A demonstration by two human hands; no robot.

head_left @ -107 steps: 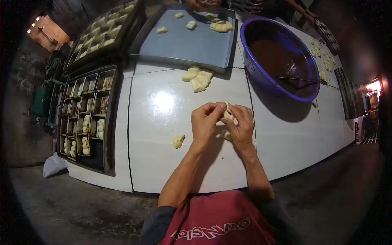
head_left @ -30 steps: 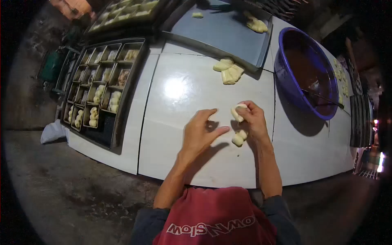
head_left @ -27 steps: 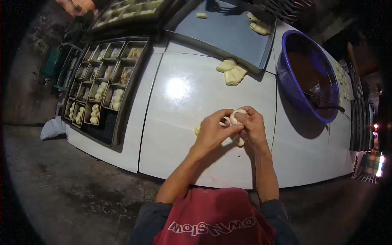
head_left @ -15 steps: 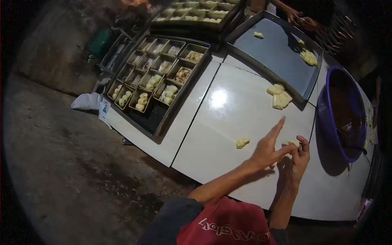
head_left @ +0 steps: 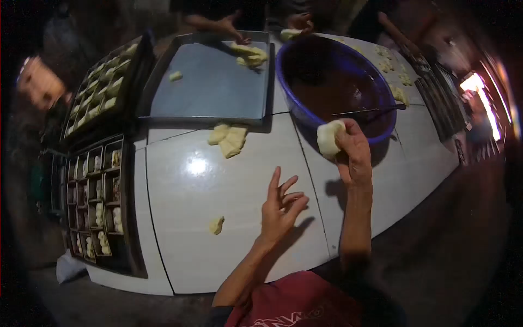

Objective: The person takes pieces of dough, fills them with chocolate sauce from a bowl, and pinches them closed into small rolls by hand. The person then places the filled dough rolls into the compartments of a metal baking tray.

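My right hand (head_left: pixel 355 150) is raised near the rim of the purple basin (head_left: pixel 297 103), pinching a flattened piece of pale dough (head_left: pixel 329 139). A dark brown filling lies in the basin, with a long utensil (head_left: pixel 370 110) across it. My left hand (head_left: pixel 281 210) hovers over the white table (head_left: pixel 190 240), fingers spread and holding nothing. Left of it sits a small dough lump (head_left: pixel 216 225). A cluster of dough pieces (head_left: pixel 229 140) rests just below the metal tray (head_left: pixel 207 119).
At the left, a dark tray of small tins (head_left: pixel 131 207) holds dough balls; another tray of tins (head_left: pixel 103 90) stands behind it. Two other people's hands (head_left: pixel 231 26), (head_left: pixel 300 23) show at the far side. More dough pieces (head_left: pixel 400 95) lie beyond the basin.
My right hand has moved up to the basin with the dough. My left hand has come apart from it, fingers spread. The view has swung right.
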